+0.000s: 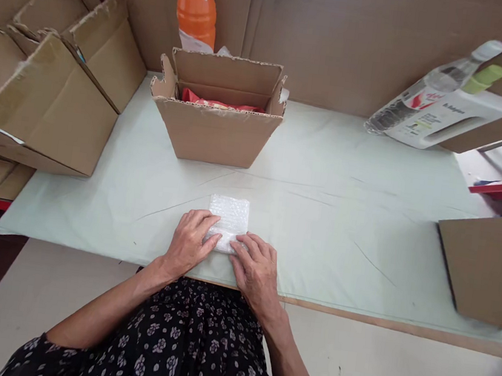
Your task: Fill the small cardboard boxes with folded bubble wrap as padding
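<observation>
A small square packet of bubble wrap (229, 214) lies flat on the pale green cloth (309, 238) near the table's front edge. My left hand (190, 238) grips its left side, fingers curled along the edge and thumb on the near part. At the near right corner, my right hand (257, 268) pinches the wrap between thumb and fingertips. What the wrap holds, if anything, cannot be made out.
Beyond the packet stands an open cardboard box (218, 138) with red packaging inside; an orange bottle (197, 7) rises behind it. Several cardboard boxes (59, 109) crowd the left. A clear bottle (420, 93) and white jug (454, 118) stand back right, another box (490, 272) at right.
</observation>
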A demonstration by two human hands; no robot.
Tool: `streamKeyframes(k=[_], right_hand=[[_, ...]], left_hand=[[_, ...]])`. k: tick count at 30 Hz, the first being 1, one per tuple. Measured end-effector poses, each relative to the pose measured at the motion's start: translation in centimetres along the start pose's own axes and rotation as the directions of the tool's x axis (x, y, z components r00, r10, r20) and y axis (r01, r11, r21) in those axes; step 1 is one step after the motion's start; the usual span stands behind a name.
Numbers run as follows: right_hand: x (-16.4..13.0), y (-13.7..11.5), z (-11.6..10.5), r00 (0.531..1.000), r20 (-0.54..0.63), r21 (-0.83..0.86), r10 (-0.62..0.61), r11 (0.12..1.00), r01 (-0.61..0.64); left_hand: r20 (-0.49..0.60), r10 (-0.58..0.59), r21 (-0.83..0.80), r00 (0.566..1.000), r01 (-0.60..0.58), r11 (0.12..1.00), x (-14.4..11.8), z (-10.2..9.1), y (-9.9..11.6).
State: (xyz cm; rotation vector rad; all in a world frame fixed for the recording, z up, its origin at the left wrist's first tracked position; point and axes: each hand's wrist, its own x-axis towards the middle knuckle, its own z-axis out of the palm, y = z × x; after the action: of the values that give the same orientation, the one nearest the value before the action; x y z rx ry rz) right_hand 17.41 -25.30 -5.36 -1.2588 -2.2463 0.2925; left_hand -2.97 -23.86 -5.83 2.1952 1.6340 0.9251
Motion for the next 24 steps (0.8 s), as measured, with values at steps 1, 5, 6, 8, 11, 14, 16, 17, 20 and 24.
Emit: streamKeyframes(k=[1,5,6,8,11,14,16,17,20,24], right_hand=[[0.1,0.1,0.2,1.0,0.008,0.007,0.013,1.0,-0.013],[0.3,0.2,-0.2,0.995,0.093,0.17,0.032,0.984,-0.047],[0.3,0.1,-0.5,0.993,0.11,0.207,0.037,0.976,-0.059],[0.3,0.0,-0.8,0.994,0.09,0.213,0.059,0.974,-0.077],[0.5,-0.2,-0.7,0.998,0.05,0.088,0.031,0.996,-0.036],[1.2,-0.1,0.4,0.993,0.115,0.017,-0.03,0.999,0.028],[1.7,-0.1,1.1,0.996,0.087,0.046,0.006,0.999,-0.01],[1.9,-0.1,1.4,0.998,0.053,0.083,0.043,0.995,-0.047],[2.2,-0.3,1.6,0.992,0.017,0.254,0.121,0.959,-0.122],[2.0,-0.4,0.7,0.991,0.072,0.387,0.115,0.912,-0.134]], left_hand=[[0.011,0.042,-0.024,0.999,-0.042,0.999,-0.3,-0.3,0.0],[0.098,0.139,-0.136,0.985,-0.125,0.983,-1.9,-1.8,0.3],[0.101,0.119,-0.144,0.988,-0.104,0.984,-2.2,-1.9,0.3],[0.088,0.065,-0.128,0.994,-0.053,0.99,-2.1,-1.7,0.3],[0.07,-0.001,-0.066,0.998,0.006,0.998,-1.1,-1.1,-0.1],[0.041,-0.138,-0.1,0.99,0.142,0.985,-0.5,-1.1,-0.5],[0.042,-0.313,-0.234,0.949,0.314,0.92,-0.9,-1.6,-0.5],[0.061,-0.397,-0.327,0.916,0.394,0.859,-1.3,-1.9,-0.4],[0.185,-0.509,-0.598,0.84,0.507,0.62,-2.3,-2.5,0.0],[0.306,-0.449,-0.733,0.84,0.508,0.453,-2.1,-2.4,1.0]])
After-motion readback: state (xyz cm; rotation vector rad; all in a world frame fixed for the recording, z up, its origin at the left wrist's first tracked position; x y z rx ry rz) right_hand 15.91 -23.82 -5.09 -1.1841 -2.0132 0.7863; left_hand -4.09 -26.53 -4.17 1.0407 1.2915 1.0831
